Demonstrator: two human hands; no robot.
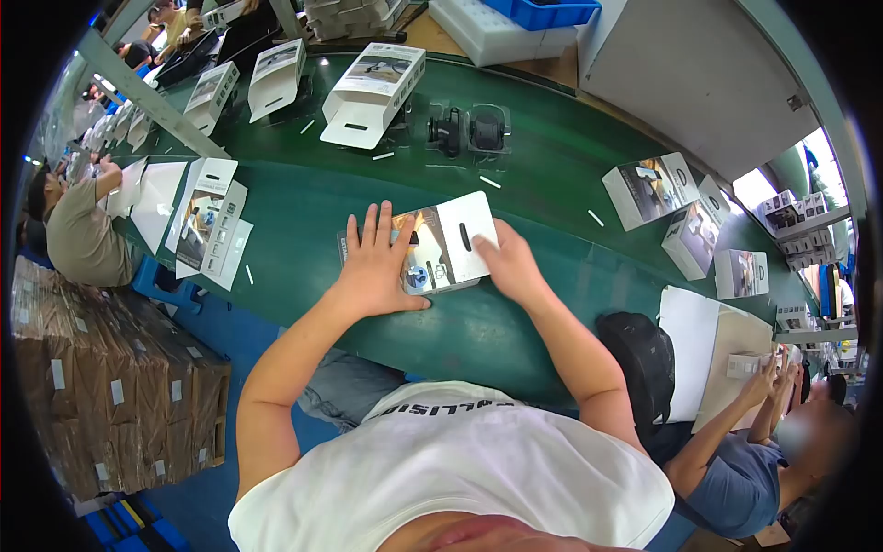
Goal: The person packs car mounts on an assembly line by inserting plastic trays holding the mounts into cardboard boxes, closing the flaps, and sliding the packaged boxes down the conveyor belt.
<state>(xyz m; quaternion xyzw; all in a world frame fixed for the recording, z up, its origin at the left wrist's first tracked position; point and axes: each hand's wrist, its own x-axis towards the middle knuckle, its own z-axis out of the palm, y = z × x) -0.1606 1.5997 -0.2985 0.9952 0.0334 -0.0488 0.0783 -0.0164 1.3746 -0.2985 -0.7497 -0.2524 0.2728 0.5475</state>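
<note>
A printed cardboard product box (426, 241) lies on the green work table in front of me, its white end flap with a dark hanger slot pointing right. My left hand (372, 269) rests flat across the left part of the box, fingers spread. At the other end, my right hand (511, 265) grips the flap's right edge, thumb on top near the slot; its other fingers are mostly hidden. Beyond the box, a clear plastic tray (469, 133) with black parts sits on the green surface.
Flattened printed boxes (207, 225) lie at the left. An open-flapped box (377, 87) stands at the back, with others beside it. Closed boxes (650, 189) are at the right. A black bag (636, 359) is by my right arm. Co-workers sit on both sides.
</note>
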